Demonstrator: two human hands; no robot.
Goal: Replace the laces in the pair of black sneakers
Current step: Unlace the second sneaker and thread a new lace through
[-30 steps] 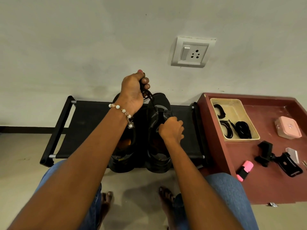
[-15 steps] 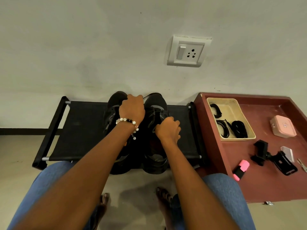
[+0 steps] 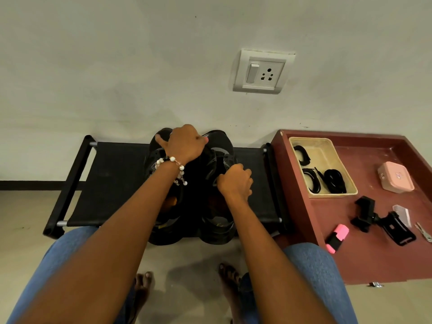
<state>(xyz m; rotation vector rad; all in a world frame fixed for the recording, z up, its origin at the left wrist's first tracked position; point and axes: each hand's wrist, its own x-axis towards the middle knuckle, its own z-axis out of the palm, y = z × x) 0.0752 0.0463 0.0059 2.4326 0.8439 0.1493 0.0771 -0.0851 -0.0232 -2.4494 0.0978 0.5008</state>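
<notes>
Two black sneakers stand side by side on a low black rack [image 3: 117,183], the left sneaker [image 3: 167,230] and the right sneaker [image 3: 218,229] with heels toward me. My left hand [image 3: 184,143], with a bead bracelet on the wrist, lies over the toes between the two shoes, its fingers curled down. The black lace it holds is hidden under the hand. My right hand [image 3: 236,181] grips the upper of the right sneaker near the tongue. Coiled black laces [image 3: 336,181] lie in a beige tray [image 3: 323,152] on the right.
A dark red table [image 3: 374,258] at the right carries the tray, a pink box [image 3: 396,176], a pink highlighter [image 3: 337,238], a black clamp holder [image 3: 383,220] and keys [image 3: 423,232]. A wall socket [image 3: 263,71] is above. My knees and bare feet are below the rack.
My left hand, raised a second ago with a black lace pulled up, has come down and moved forward over the sneakers' toes. My right hand stays on the right sneaker.
</notes>
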